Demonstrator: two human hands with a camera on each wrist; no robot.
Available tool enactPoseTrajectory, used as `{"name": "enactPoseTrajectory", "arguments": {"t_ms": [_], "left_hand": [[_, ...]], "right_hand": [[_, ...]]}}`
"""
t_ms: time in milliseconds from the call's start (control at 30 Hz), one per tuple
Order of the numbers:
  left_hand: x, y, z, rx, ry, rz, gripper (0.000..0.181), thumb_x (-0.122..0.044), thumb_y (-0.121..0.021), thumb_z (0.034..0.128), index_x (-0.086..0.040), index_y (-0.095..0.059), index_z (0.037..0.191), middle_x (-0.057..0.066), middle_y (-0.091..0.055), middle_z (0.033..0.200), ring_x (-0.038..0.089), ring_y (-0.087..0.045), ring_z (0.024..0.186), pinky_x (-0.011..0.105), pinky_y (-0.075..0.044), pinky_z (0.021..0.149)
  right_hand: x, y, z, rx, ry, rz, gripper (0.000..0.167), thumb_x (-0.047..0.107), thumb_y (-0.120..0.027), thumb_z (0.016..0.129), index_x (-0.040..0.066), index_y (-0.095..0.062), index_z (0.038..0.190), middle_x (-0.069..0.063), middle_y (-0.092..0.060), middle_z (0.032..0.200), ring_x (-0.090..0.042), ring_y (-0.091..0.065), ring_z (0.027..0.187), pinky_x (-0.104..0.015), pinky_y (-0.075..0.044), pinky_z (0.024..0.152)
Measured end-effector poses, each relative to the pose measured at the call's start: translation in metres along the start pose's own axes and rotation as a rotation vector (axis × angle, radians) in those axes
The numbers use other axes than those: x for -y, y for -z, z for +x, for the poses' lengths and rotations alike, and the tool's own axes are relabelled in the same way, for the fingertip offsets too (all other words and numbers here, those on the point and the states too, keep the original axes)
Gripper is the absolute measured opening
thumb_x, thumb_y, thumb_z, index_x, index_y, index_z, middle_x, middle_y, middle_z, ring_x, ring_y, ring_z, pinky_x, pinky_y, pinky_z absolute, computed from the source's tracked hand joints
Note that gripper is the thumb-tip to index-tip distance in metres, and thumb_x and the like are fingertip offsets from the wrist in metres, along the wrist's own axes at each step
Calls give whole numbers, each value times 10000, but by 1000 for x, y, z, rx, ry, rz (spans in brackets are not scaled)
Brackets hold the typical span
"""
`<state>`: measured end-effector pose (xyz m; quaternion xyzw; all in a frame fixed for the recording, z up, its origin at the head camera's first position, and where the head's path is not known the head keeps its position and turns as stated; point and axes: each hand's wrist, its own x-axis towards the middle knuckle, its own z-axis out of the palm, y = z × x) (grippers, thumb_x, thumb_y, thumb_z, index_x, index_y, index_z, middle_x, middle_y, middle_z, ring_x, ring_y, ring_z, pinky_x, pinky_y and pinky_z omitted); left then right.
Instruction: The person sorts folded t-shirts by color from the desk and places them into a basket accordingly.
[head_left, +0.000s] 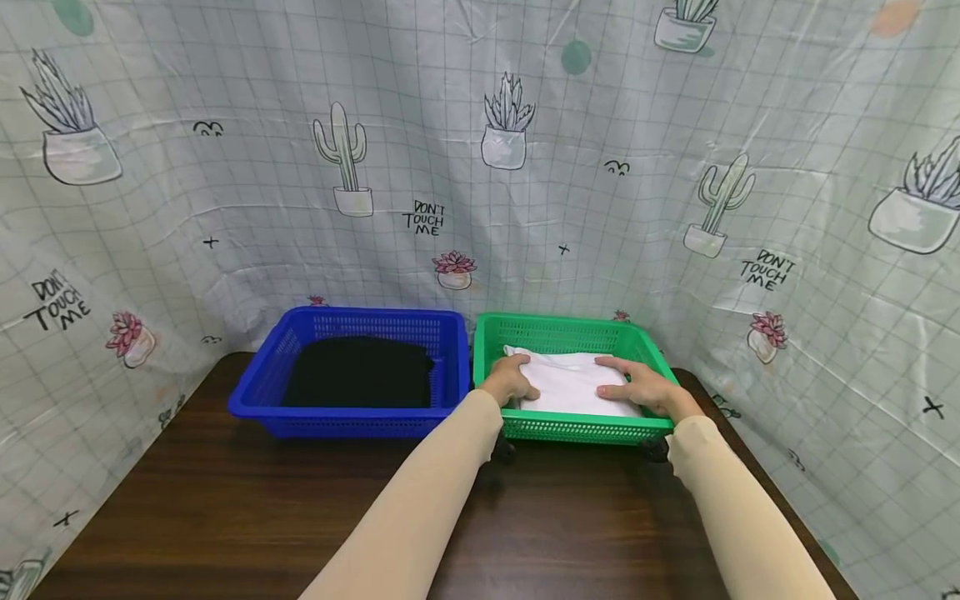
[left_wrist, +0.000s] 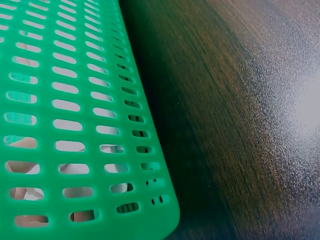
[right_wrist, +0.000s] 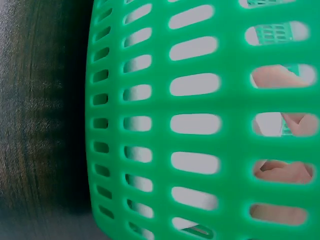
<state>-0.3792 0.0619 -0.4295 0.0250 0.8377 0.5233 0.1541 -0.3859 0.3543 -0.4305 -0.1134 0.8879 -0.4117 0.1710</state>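
A folded white cloth [head_left: 573, 385] lies inside the green basket [head_left: 570, 427] on the right of the table. My left hand [head_left: 508, 379] touches the cloth's left side, thumb and forefinger spread apart. At the opposite side, my right hand [head_left: 643, 388] rests on the cloth with forefinger and thumb extended and apart. The other fingers of both hands are largely hidden. In the right wrist view, parts of a hand [right_wrist: 285, 172] show through slots in the green basket wall [right_wrist: 160, 105]. Through the slots in the left wrist view, pale cloth [left_wrist: 67, 125] appears.
A blue basket [head_left: 352, 422] stands left of the green one, close beside it, with a folded black cloth [head_left: 360, 372] inside. Both baskets sit at the back of a dark wooden table [head_left: 300, 500]. Behind them hangs a cactus-print curtain [head_left: 420, 150].
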Motion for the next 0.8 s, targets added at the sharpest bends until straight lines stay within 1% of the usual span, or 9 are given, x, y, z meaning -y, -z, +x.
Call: {"name": "enactPoseTrajectory", "arguments": {"t_ms": [100,233,267,400,500,600,633,700,800], "left_hand": [[0,-1,-2,-1,0,27,731,-28,-811,934,-144,-513,1591,192,-361,1682,360,-393,1520,465,-510,1088],[1,-3,-4,2,-28,121,724,-64,-809,946,-106,-496,1597,220,-362,1670,346,-435,1470,431,-535,1021],[2,-4,-5,2,-34,144,723,-70,-809,947,-96,-492,1598,228,-358,1667,349,-430,1472,430,-531,1028],[2,-4,-8,-2,-37,222,713,-92,-799,959,-79,-484,1598,243,-334,1668,372,-339,1548,446,-476,1130],[1,-4,-11,-6,-32,246,702,-104,-787,972,-83,-480,1603,239,-328,1674,370,-316,1564,452,-447,1167],[-1,-4,-16,-14,-35,260,691,-109,-775,982,-85,-477,1605,244,-323,1674,373,-322,1559,451,-448,1164],[-1,-4,-18,-22,-41,267,688,-112,-775,981,-83,-482,1602,252,-323,1669,390,-334,1547,459,-451,1158],[-2,-3,-21,-36,-61,303,678,-114,-757,986,-88,-480,1604,260,-322,1657,411,-367,1500,461,-461,1128],[-4,0,-27,-64,-121,352,644,-106,-742,982,-88,-508,1581,265,-331,1617,424,-411,1384,471,-474,1067]], "right_hand": [[-1,-1,1,8,-12,-68,835,305,-743,1026,88,-283,1688,-307,-78,1736,-542,-57,1586,-709,-205,1227],[-2,-3,1,28,-30,-137,831,327,-730,1032,70,-282,1683,-320,-79,1731,-548,-48,1586,-720,-178,1229],[-2,-4,1,36,-32,-145,831,334,-721,1037,64,-274,1684,-328,-68,1729,-554,-41,1583,-726,-175,1226],[-5,-6,2,55,-30,-183,828,396,-679,1056,64,-259,1688,-347,-67,1721,-566,-24,1580,-733,-156,1226],[-12,-6,7,54,-15,-235,854,490,-651,1051,70,-266,1688,-357,-110,1711,-570,-50,1577,-735,-155,1226],[-19,-6,12,47,4,-277,902,580,-635,1028,73,-280,1684,-357,-150,1704,-571,-83,1574,-736,-170,1222],[-20,-6,13,46,10,-290,918,607,-629,1020,73,-286,1682,-357,-162,1701,-572,-93,1572,-736,-176,1221],[-20,-7,13,38,18,-313,917,607,-637,1015,67,-303,1676,-354,-194,1696,-566,-120,1572,-729,-192,1222],[-12,-9,7,35,36,-379,871,552,-639,1033,16,-333,1647,-398,-247,1652,-605,-175,1535,-752,-224,1193]]}}
